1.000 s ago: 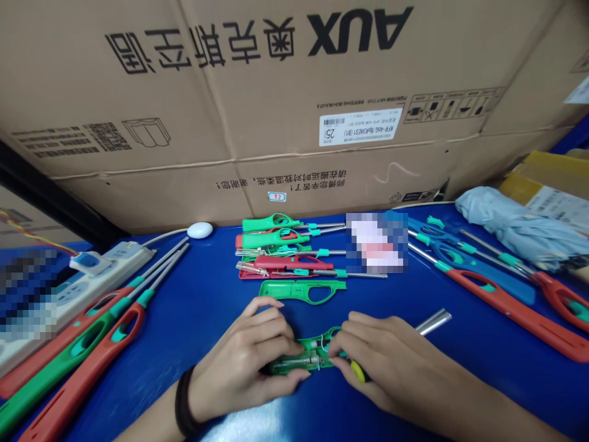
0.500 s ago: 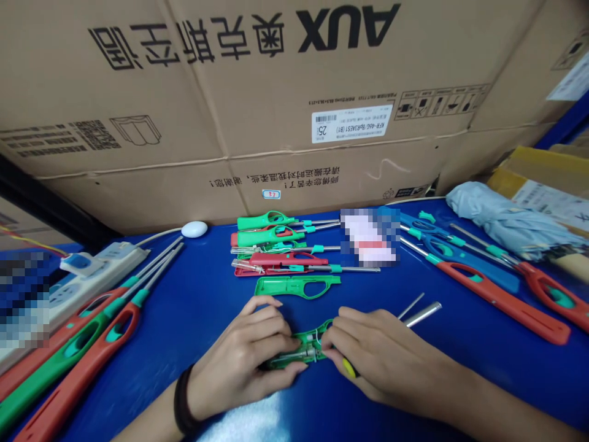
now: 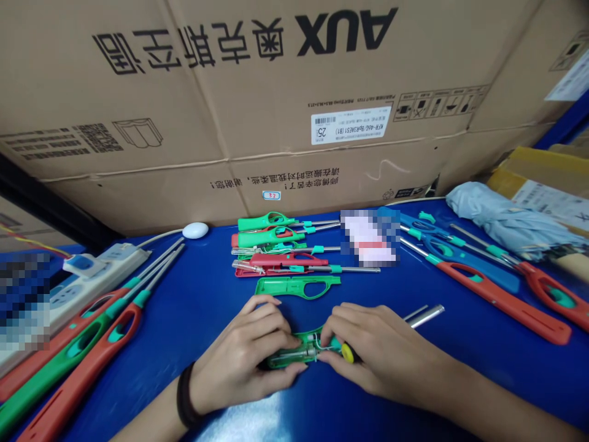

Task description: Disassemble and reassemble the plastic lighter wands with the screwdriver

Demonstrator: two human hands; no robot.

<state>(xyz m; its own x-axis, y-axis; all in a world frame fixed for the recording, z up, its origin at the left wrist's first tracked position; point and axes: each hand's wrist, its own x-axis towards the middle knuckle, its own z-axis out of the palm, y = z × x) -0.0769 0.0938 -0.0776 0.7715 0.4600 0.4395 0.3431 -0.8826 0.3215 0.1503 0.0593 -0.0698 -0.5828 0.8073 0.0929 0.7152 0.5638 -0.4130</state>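
My left hand [image 3: 257,350] is closed around an opened green lighter body [image 3: 276,361], pressing it to the table with thumb and fingers. In the shell lie a clear fuel tank [image 3: 294,354] and a white wire. My right hand [image 3: 368,344] bends over the shell's other end, thumb and forefinger at a teal piece [image 3: 335,345] there. A tool handle [image 3: 348,353] with a yellow end and black part sits in the right hand; its tip is hidden. A metal tube [image 3: 427,316] and a thin rod stick out beyond that hand. A loose green shell half [image 3: 297,286] lies just behind.
Several green and red lighters [image 3: 271,238] lie in a row at the back. Red and blue lighters [image 3: 501,301] lie right, near a folded umbrella [image 3: 501,215]. More lighters [image 3: 87,356] and a power strip [image 3: 92,279] are left. A cardboard box [image 3: 257,123] stands behind.
My right hand has turned and its thumb has moved left to the teal piece, showing more of the yellow tool end. The metal tube has shifted slightly right. My left hand stays put.
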